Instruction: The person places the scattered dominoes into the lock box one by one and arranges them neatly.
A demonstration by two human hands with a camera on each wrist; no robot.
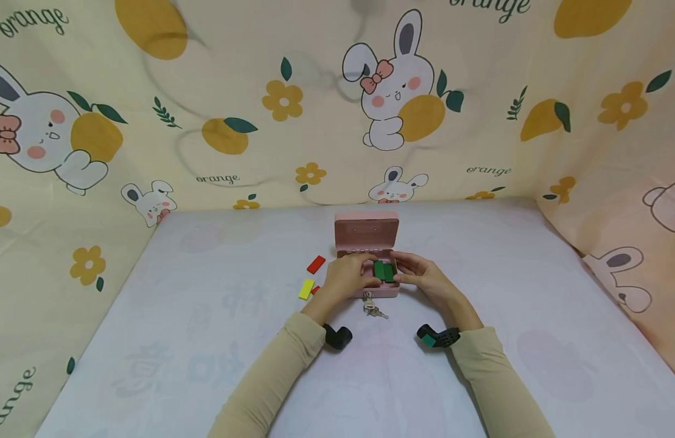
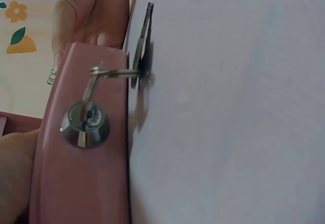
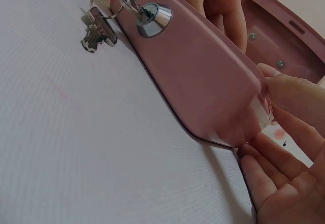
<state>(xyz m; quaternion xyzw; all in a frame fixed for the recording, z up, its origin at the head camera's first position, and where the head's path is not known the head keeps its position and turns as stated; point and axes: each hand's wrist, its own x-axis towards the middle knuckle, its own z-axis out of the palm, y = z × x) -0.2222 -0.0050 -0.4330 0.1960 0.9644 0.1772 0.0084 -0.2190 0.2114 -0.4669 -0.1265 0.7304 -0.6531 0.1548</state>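
Observation:
A small pink metal lockbox (image 1: 381,292) stands on the table with its lid (image 1: 367,233) raised. Two green blocks, one on the left (image 1: 378,270) and one on the right (image 1: 389,273), show at its opening. My left hand (image 1: 345,277) reaches over the box's left side and pinches the left green block between fingers and thumb. At the right side, my right hand (image 1: 429,281) grips the box, with the thumb (image 3: 287,84) at the rim and other fingers along the outer wall. Keys on a ring (image 2: 114,73) hang from the front lock (image 2: 85,125).
Left of the box lie a red block (image 1: 316,264), a yellow block (image 1: 307,289) and another red piece (image 1: 315,290), partly hidden by my left hand. A white cloth covers the table (image 1: 206,340). Behind it hangs a patterned curtain (image 1: 315,140).

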